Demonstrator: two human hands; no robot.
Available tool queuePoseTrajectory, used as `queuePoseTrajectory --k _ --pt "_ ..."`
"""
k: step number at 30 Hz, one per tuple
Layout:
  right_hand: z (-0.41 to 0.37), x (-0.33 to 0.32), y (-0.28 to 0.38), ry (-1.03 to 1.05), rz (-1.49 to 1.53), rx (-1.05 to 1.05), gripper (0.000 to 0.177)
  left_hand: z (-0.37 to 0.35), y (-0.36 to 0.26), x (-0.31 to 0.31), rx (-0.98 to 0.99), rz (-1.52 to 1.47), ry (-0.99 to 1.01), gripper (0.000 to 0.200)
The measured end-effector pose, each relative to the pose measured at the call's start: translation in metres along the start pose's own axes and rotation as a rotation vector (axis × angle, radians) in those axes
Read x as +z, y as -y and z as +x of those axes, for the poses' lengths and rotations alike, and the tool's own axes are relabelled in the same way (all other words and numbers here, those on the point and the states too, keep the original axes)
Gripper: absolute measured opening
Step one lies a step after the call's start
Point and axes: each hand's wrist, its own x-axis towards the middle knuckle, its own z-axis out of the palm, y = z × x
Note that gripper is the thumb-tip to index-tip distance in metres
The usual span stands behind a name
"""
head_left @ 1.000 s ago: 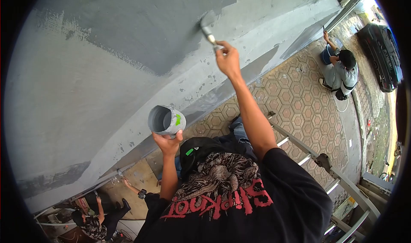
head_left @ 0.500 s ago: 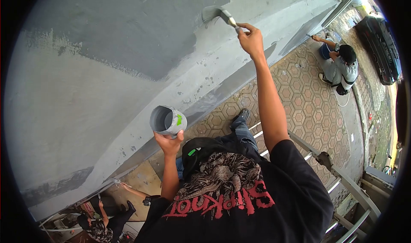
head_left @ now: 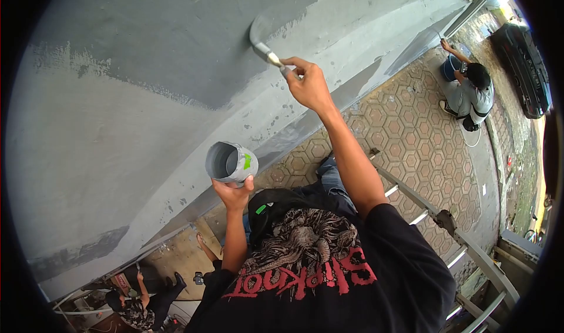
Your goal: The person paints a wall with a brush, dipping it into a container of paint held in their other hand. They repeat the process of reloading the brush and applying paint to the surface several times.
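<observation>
A paintbrush is held in the right hand, which is raised on an outstretched arm towards the wall. The handle end of the brush is enclosed by the fingers, which are curled tightly together around it with no gap to be seen between them, while the metal ferrule and the bristles project up and to the left, beyond the fingertips. The bristles are pressed flat against the wall at the edge of a darker grey painted patch (the surface below and to the left of it is paler). Lower down and nearer the body, a grey-smeared cup with a green mark on its side is gripped from beneath by the left hand; the thumb is laid up against its side, the other fingers are closed under its base, and its open mouth is tipped towards the wall. The cup and the brush are well apart, the cup lying below and to the left of the brush. A ladder is seen slanting under the person's right arm, above hexagonal paving. A second person is crouched by the wall at the right beside a blue bucket, and a third person is visible far below at the lower left. A dark car is parked at the far right edge.
</observation>
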Motion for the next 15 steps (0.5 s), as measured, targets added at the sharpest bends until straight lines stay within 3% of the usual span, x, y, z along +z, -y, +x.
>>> queuePoseTrajectory --k 2,7,9,13,15 --pt "-0.009 -0.012 -0.001 0.087 0.018 0.029 0.024 -0.002 0.002 -0.004 -0.016 0.013 0.025 0.088" --pt "0.015 -0.054 -0.012 0.079 -0.070 0.020 0.024 -0.002 0.006 -0.003 -0.042 -0.038 0.047 0.094" --pt "0.040 -0.057 -0.024 -0.138 -0.143 0.083 0.024 -0.002 0.006 -0.002 -0.027 -0.041 0.056 0.094" --pt "0.059 -0.066 -0.037 -0.201 -0.169 0.126 0.025 -0.001 0.000 0.004 -0.012 -0.054 0.061 0.094" --pt "0.050 -0.069 -0.042 -0.350 -0.138 0.127 0.025 -0.002 -0.001 0.004 -0.012 -0.064 0.056 0.094"
